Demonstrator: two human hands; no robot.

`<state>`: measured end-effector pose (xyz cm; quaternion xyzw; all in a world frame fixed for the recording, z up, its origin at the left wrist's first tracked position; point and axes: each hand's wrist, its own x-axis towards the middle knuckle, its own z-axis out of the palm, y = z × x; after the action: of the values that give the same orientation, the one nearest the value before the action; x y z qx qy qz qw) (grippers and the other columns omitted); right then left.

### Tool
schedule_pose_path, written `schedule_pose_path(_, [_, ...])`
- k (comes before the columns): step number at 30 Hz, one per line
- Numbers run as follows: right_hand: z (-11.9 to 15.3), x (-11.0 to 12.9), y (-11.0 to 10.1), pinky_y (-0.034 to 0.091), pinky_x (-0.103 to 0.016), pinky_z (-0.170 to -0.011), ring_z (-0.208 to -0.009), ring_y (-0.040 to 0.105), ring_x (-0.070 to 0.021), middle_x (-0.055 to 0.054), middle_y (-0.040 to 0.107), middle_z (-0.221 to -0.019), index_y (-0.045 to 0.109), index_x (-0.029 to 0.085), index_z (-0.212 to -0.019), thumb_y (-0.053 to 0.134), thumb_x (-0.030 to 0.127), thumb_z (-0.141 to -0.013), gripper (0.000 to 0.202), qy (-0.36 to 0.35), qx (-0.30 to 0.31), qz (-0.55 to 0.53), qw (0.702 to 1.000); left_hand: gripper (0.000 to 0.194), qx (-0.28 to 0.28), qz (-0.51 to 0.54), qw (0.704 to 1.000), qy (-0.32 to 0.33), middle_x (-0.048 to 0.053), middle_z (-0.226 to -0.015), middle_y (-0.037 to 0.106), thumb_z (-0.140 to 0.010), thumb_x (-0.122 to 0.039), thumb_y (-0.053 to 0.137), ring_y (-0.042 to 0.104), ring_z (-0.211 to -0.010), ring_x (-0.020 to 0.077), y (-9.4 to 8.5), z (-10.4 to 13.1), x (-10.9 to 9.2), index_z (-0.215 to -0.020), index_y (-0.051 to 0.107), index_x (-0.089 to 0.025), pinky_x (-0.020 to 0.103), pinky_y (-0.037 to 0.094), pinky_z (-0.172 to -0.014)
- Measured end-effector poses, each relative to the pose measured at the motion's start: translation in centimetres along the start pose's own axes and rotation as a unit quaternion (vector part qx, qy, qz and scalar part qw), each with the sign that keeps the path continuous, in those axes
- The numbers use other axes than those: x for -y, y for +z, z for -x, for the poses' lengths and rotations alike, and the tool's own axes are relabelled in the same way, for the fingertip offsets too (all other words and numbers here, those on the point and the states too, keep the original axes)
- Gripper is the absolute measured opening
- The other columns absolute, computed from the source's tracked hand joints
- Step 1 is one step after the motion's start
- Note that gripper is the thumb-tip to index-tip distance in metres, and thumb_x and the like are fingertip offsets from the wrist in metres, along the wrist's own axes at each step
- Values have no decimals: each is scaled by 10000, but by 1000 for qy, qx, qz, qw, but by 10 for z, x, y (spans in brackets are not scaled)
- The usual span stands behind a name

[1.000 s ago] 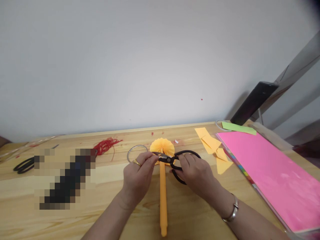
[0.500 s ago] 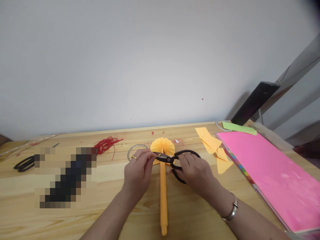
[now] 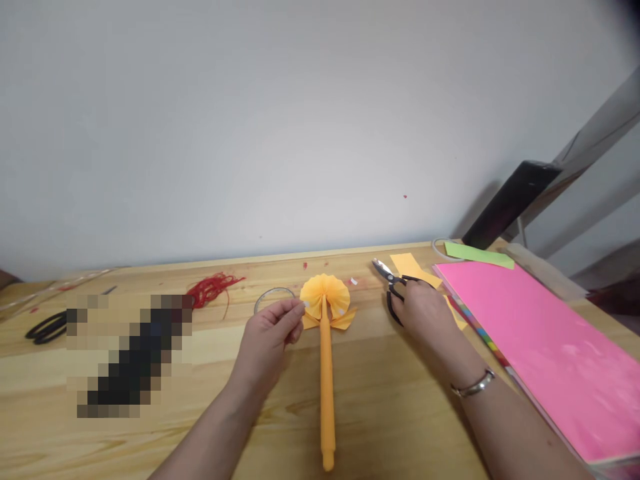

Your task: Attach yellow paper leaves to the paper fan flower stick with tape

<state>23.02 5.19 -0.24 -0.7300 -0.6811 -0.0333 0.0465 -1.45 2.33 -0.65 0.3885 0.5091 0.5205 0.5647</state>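
In the head view a fan-shaped piece of pleated orange paper lies on the table at the top of a rolled orange paper stick. Beside the fan's left edge, my left hand has thumb and forefinger pinched together. A small whitish bit shows at those fingertips, too small to name. Out to the right, my right hand is closed around the handles of black-handled scissors. Their blades point up and left, near orange paper pieces. Two orange paper flaps flank the stick.
A clear ring-like roll lies behind my left hand. Red threads, another pair of scissors and a pixelated dark object are on the left. A pink sheet stack and green strip are on the right.
My right hand has moved right with the scissors, away from the left fingertips and the fan. My left hand stays by the fan, still pinched.
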Motion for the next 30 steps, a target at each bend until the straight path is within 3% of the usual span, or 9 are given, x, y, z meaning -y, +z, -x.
schedule_pose_path(4, [-7, -11, 3, 367, -274, -567, -706, 634, -209, -122, 668, -792, 659, 140, -859, 386, 247, -861, 293, 10, 56, 27, 998, 198, 22, 9, 999, -25, -55, -446, 434, -713, -333, 681, 323, -458, 59, 2, 2, -1, -701, 638, -141, 200, 215, -464])
schedule_pose_path(8, [-7, -14, 7, 363, -274, -553, -706, 648, -221, -130, 675, -777, 676, 136, -824, 397, 234, -832, 296, 7, 69, 46, 997, 192, 30, -5, 999, -28, -53, -455, 444, -720, -328, 680, 336, -464, 60, 3, 2, 2, -693, 635, -144, 202, 231, -479])
schedule_pose_path(24, [0, -12, 5, 385, -274, -577, -668, 640, -200, -151, 668, -726, 680, 97, -762, 465, 158, -819, 231, -37, 50, 42, 997, 217, 22, -85, 996, -20, -57, -468, 462, -705, -358, 678, 358, -472, 71, 10, 9, 1, -692, 641, -144, 212, 275, -502])
schedule_pose_path(30, [1, -9, 3, 366, -276, -539, -658, 629, -225, -169, 645, -673, 687, 72, -737, 465, 180, -829, 263, 7, 2, 52, 999, 230, 28, -68, 997, -22, -59, -472, 460, -699, -371, 686, 360, -475, 70, 7, 4, 5, -722, 654, -145, 210, 273, -499])
